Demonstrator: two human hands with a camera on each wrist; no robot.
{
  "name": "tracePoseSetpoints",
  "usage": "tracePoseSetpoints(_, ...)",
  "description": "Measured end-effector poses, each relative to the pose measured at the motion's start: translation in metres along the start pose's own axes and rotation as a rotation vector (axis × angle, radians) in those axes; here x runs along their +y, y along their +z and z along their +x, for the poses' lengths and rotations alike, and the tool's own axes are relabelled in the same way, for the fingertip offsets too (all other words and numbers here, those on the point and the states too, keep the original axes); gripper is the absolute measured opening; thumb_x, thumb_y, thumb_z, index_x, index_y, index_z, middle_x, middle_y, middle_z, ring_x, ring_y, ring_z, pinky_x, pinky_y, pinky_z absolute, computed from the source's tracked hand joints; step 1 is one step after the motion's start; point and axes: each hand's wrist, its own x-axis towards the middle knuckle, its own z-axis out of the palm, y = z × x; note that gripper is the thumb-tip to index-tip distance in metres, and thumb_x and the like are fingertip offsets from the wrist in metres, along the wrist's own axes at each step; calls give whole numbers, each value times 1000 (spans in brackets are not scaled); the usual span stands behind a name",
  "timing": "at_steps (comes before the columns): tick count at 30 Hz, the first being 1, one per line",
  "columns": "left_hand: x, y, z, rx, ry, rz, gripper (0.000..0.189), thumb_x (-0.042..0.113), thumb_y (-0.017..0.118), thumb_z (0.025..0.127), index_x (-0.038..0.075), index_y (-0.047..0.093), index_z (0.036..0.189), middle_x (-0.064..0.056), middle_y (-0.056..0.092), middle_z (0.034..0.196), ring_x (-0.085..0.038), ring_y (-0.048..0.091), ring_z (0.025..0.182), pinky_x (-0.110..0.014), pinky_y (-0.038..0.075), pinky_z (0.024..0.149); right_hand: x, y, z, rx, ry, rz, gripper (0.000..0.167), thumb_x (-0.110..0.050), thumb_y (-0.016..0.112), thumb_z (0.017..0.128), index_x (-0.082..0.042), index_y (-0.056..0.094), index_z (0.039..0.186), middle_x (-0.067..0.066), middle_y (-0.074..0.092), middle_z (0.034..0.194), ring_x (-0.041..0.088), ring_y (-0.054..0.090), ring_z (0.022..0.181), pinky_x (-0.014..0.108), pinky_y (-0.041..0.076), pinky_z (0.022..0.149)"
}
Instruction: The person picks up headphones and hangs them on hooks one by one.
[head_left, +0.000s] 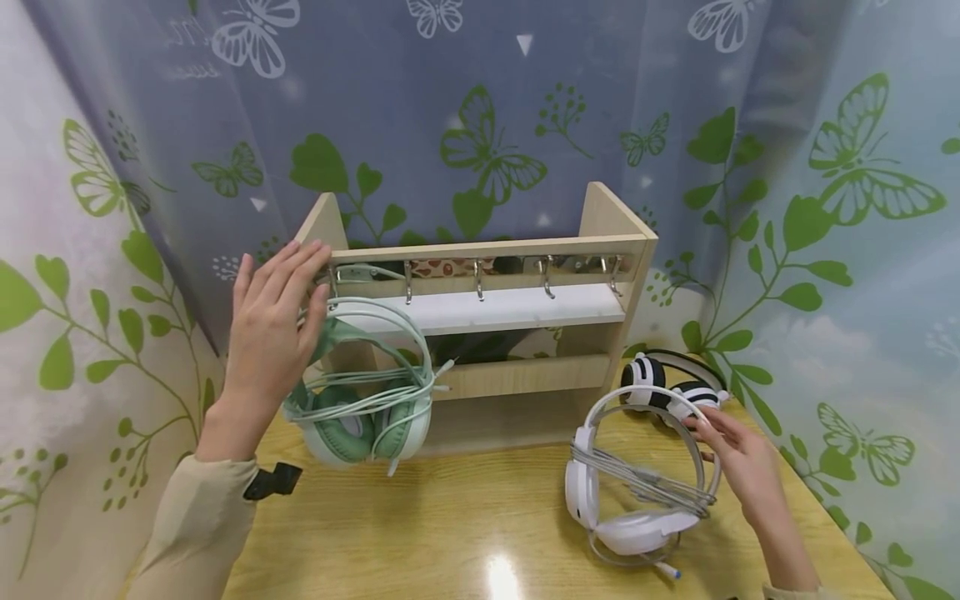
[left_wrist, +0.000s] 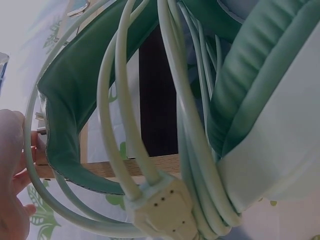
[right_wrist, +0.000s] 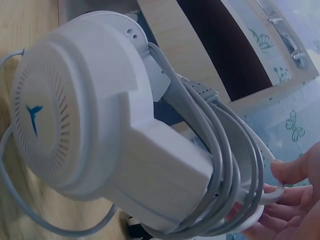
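My left hand (head_left: 272,333) rests with straight fingers on the upper left corner of a wooden rack (head_left: 487,250). Just below it, green headphones (head_left: 345,437) hang at the leftmost hook, their pale green cable wound round the ear cups. In the left wrist view the green headband (left_wrist: 70,85) fills much of the frame, beside the fingers. My right hand (head_left: 738,458) pinches the headband of a white headset (head_left: 637,533) between thumb and fingers. Grey cable (right_wrist: 220,145) wraps round this headset, held over the table at the rack's right front.
Black-and-white headphones (head_left: 697,396) lie on the wooden table (head_left: 465,517) by the rack's right side. Several metal hooks (head_left: 480,279) line the rack's top rail, above a white shelf (head_left: 517,308). A patterned curtain (head_left: 525,100) hangs behind.
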Motion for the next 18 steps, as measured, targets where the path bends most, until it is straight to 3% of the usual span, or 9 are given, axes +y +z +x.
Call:
tracePoseSetpoints(6,0,0,0,-1,3,0,41,15,58,102,9,59,142,-10,58,145,-30,47,140,-55,13,124,-8,7,4,-4,-59,-34,48,-26,54,107,7,53,142,-31,66,102,-14,60,89,17,55,70)
tracePoseSetpoints(13,0,0,1,7,-4,-3,40,14,61,101,9,60,141,-10,59,144,-29,47,140,-55,13,124,-18,14,9,-5,-118,-86,43,-23,55,106,4,57,140,6,75,113,-15,61,90,16,56,71)
tracePoseSetpoints(18,0,0,0,0,-1,5,41,14,59,102,9,60,142,-9,58,145,-29,47,141,-55,13,124,-24,16,11,-6,-125,-146,43,-24,56,106,4,58,139,21,74,112,-13,61,84,12,51,70)
